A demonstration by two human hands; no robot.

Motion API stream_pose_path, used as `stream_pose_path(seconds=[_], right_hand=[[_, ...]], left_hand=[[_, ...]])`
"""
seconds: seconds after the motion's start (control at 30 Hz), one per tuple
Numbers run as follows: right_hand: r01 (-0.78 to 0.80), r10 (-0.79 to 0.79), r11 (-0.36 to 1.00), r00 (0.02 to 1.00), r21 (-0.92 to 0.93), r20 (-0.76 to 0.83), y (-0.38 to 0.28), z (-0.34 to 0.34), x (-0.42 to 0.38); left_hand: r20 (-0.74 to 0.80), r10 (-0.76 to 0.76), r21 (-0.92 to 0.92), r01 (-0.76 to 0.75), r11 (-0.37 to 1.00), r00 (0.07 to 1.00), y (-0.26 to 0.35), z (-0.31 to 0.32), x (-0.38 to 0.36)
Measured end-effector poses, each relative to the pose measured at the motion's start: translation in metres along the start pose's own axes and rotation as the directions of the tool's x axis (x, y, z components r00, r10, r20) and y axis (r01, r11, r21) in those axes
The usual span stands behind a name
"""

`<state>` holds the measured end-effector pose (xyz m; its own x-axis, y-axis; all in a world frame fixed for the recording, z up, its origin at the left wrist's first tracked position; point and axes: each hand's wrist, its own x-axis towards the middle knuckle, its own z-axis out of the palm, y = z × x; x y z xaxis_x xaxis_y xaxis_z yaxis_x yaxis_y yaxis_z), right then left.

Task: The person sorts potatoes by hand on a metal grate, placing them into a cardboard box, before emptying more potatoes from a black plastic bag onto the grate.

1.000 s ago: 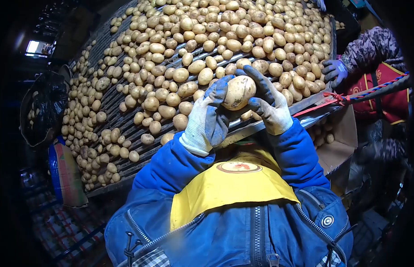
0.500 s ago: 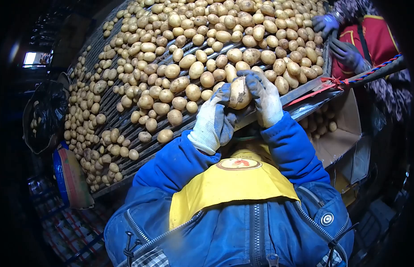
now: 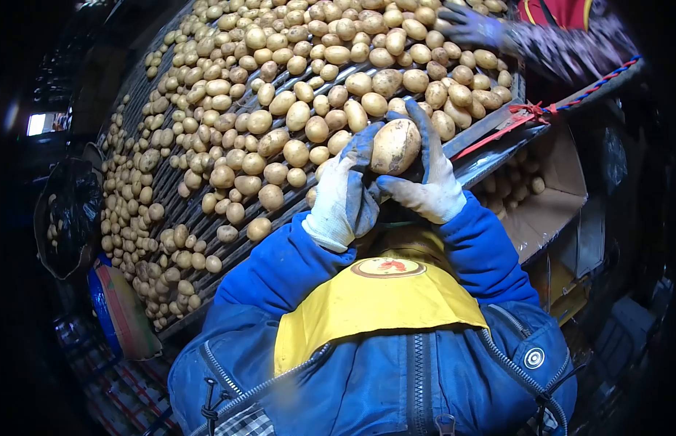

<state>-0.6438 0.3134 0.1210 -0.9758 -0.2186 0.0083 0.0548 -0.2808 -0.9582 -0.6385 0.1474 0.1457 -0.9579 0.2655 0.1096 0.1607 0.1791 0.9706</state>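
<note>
And the right hand (image 3: 430,180) uncurls, baring more of the large potato (image 3: 396,147) it holds with the left hand (image 3: 336,196) (smaller potatoes (image 3: 297,116) crowd beyond both)

Counted one left hand (image 3: 340,195) and one right hand (image 3: 434,183), both gloved, on the nearest person (image 3: 367,378), with exactly one big potato (image 3: 395,147) between them. Loose potatoes (image 3: 298,116) on the one slatted bed (image 3: 240,251)? Lol, easily well over a hundred, couldn't nail an exact number. Just one co-worker's hand (image 3: 472,29) showed. Also spotted one black bag (image 3: 78,200), one striped sack (image 3: 126,311), one twisted rope (image 3: 600,93), one yellow apron (image 3: 381,312), one red garment (image 3: 560,13) and at least one cardboard box (image 3: 556,203), its boxed potatoes (image 3: 536,185) too shadowy to count.
</note>
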Motion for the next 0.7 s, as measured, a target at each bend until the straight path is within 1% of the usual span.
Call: stream_pose_path(seconds=[0.03, 0.07, 0.1, 0.13, 0.17, 0.2, 0.23, 0.27, 0.3, 0.33, 0.37, 0.4, 0.43, 0.47, 0.5, 0.53, 0.57, 0.6, 0.63, 0.67, 0.7], right_hand=[[0.024, -0.03, 0.993, 0.998, -0.116, -0.05, 0.001, -0.001, -0.002], [0.041, -0.064, 0.972, 0.993, -0.232, -0.094, 0.002, -0.002, -0.004], [0.096, -0.141, 0.938, 0.983, -0.333, -0.116, 0.003, -0.005, -0.005], [0.092, -0.141, 0.938, 0.982, -0.335, -0.124, 0.0, -0.008, -0.007], [0.089, -0.148, 0.913, 0.982, -0.399, -0.12, -0.006, -0.012, -0.008], [0.083, -0.153, 0.884, 0.982, -0.46, -0.115, -0.008, -0.015, -0.011], [0.144, -0.253, 0.775, 0.963, -0.615, -0.093, -0.008, -0.017, -0.01], [0.139, -0.256, 0.773, 0.961, -0.619, -0.104, -0.008, -0.02, -0.009], [0.178, -0.316, 0.696, 0.946, -0.695, -0.075, -0.008, -0.023, -0.01], [0.209, -0.368, 0.611, 0.929, -0.764, -0.039, -0.007, -0.025, -0.012], [0.202, -0.392, 0.59, 0.918, -0.782, -0.059, -0.001, -0.026, -0.015], [0.165, -0.383, 0.606, 0.918, -0.778, -0.104, 0.003, -0.025, -0.019], [0.129, -0.324, 0.667, 0.937, -0.734, -0.13, 0.002, -0.026, -0.025], [0.09, -0.265, 0.724, 0.951, -0.684, -0.156, -0.001, -0.027, -0.03], [0.052, -0.226, 0.752, 0.957, -0.657, -0.183, 0.0, -0.029, -0.036], [0.045, -0.198, 0.813, 0.959, -0.58, -0.204, 0.0, -0.03, -0.041], [0.057, -0.174, 0.891, 0.959, -0.45, -0.223, 0.0, -0.03, -0.046], [0.069, -0.148, 0.949, 0.959, -0.309, -0.24, -0.001, -0.03, -0.052], [0.068, -0.155, 0.947, 0.953, -0.314, -0.262, -0.002, -0.032, -0.058], [0.031, -0.077, 0.985, 0.958, -0.167, -0.276, -0.003, -0.034, -0.065], [-0.003, -0.002, 1.0, 0.96, -0.017, -0.281, -0.006, -0.037, -0.071]], left_hand=[[-0.018, 0.032, -0.096, -0.033, 0.995, 0.999, 0.005, 0.004, 0.002], [-0.01, 0.03, -0.099, -0.031, 0.995, 1.0, 0.014, 0.005, 0.005], [0.008, -0.268, -0.517, 0.233, 0.823, 0.963, 0.024, 0.006, 0.011], [0.151, -0.509, -0.813, 0.399, 0.424, 0.848, 0.028, 0.007, 0.015], [0.147, -0.398, -0.751, 0.364, 0.551, 0.906, 0.021, 0.009, 0.016], [0.156, -0.398, -0.75, 0.371, 0.548, 0.904, 0.017, 0.011, 0.013], [0.092, -0.355, -0.534, 0.347, 0.771, 0.93, 0.016, 0.014, 0.012], [0.047, -0.288, -0.264, 0.29, 0.92, 0.956, 0.017, 0.016, 0.012], [0.066, -0.117, 0.141, 0.107, 0.984, 0.991, 0.022, 0.017, 0.012], [0.064, -0.078, 0.148, 0.068, 0.987, 0.995, 0.018, 0.022, 0.012], [0.062, -0.039, 0.156, 0.029, 0.987, 0.997, 0.014, 0.027, 0.012], [0.062, -0.048, 0.116, 0.041, 0.992, 0.997, 0.011, 0.026, 0.016], [0.061, -0.057, 0.077, 0.053, 0.996, 0.996, 0.008, 0.026, 0.02], [-0.023, -0.066, 0.037, 0.067, 0.997, 0.998, 0.001, 0.034, 0.019], [-0.042, -0.144, -0.087, 0.14, 0.986, 0.989, -0.003, 0.037, 0.018], [-0.051, -0.225, -0.211, 0.21, 0.955, 0.973, -0.005, 0.04, 0.019], [-0.01, -0.317, -0.433, 0.281, 0.856, 0.949, 0.0, 0.043, 0.02], [-0.005, -0.345, -0.393, 0.315, 0.864, 0.938, 0.0, 0.044, 0.019], [0.01, -0.341, -0.409, 0.315, 0.856, 0.94, -0.003, 0.047, 0.02], [0.027, -0.335, -0.424, 0.314, 0.85, 0.942, -0.01, 0.05, 0.02], [0.033, -0.289, -0.292, 0.285, 0.913, 0.957, -0.015, 0.049, 0.025]])
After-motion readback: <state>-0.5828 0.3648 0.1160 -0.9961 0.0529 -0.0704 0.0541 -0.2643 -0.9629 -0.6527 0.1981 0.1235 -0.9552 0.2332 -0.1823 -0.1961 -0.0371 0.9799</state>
